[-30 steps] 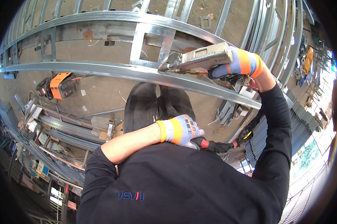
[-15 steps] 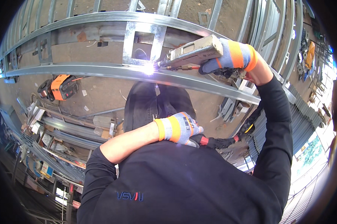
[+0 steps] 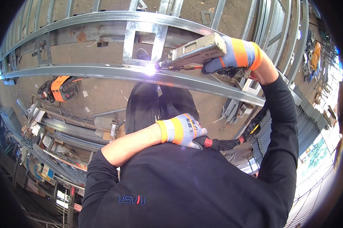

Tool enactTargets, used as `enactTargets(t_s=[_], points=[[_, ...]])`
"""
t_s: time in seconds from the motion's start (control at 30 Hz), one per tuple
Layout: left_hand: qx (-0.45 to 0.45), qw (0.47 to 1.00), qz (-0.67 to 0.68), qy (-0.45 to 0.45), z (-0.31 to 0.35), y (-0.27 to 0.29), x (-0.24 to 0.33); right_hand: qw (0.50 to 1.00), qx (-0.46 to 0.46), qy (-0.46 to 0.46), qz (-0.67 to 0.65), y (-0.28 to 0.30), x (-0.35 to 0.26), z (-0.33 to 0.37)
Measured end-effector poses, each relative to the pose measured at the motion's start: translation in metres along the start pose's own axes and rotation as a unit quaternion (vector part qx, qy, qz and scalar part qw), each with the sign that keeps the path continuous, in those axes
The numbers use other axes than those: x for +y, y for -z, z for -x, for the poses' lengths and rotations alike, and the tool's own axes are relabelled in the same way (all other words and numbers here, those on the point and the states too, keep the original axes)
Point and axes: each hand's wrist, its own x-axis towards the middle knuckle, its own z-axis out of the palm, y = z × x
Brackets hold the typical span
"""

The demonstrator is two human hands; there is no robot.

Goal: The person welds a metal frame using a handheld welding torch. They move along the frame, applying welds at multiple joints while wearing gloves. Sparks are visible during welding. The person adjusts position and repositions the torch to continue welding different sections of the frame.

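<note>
I see my right hand (image 3: 236,55) gripping the welding tool (image 3: 194,53), tip sparking on the steel rail (image 3: 103,70) ahead, while my left hand (image 3: 183,131) holds a black handle (image 3: 221,143) close to my chest, clear of the arc.

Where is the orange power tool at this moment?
In the head view, the orange power tool lies on the floor at the person's left, below the long steel rail.

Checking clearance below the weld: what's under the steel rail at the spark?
Under the steel rail, right below the spark, are the person's dark trousers and dusty concrete floor. The body hides the feet and the floor nearer in.
</note>
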Motion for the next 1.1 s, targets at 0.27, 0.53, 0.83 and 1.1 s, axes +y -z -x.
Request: enactTargets(t_s=[0.27,0.53,0.83,1.1], points=[[-0.01,1.0,0.001,0.001,-0.002,-0.001,-0.002,0.998,-0.025,0.035,0.045,0.005,0.002,-0.003],[0.004,1.0,-0.003,-0.006,-0.005,-0.005,-0.002,0.999,0.011,0.022,0.024,0.004,0.017,0.005],[0.004,1.0,0.008,0.001,-0.008,-0.007,-0.002,0.997,-0.063,-0.043,-0.026,0.011,-0.003,0.017],[-0.04,0.998,-0.02,0.042,-0.004,-0.006,0.005,0.955,0.105,0.128,0.245,-0.035,-0.061,0.047]])
